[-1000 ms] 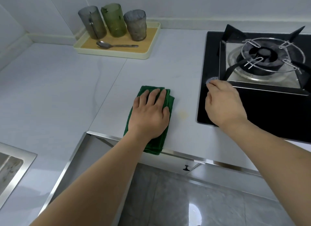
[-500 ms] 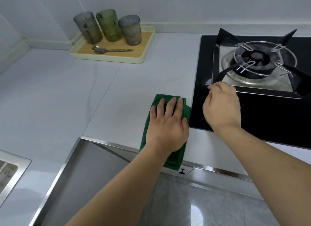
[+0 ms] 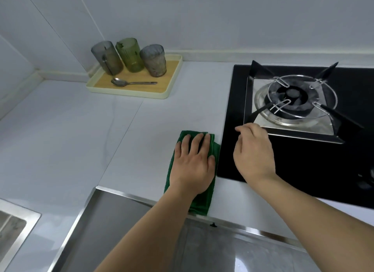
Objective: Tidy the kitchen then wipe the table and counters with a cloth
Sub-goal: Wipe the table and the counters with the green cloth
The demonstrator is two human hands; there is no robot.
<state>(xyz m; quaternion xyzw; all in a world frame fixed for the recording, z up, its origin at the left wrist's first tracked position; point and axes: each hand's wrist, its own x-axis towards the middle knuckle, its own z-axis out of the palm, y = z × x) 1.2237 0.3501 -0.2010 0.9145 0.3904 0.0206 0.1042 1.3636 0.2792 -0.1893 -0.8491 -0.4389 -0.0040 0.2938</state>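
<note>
Left hand presses flat, fingers straight, on the green cloth lying on the surface. Right hand, just beside it over the hob, has curled fingers; what they pinch is unclear.

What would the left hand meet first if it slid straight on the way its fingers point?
Bare counter beyond the cloth under the left hand; farther on, probably the back wall, passing right of the tray.
</note>
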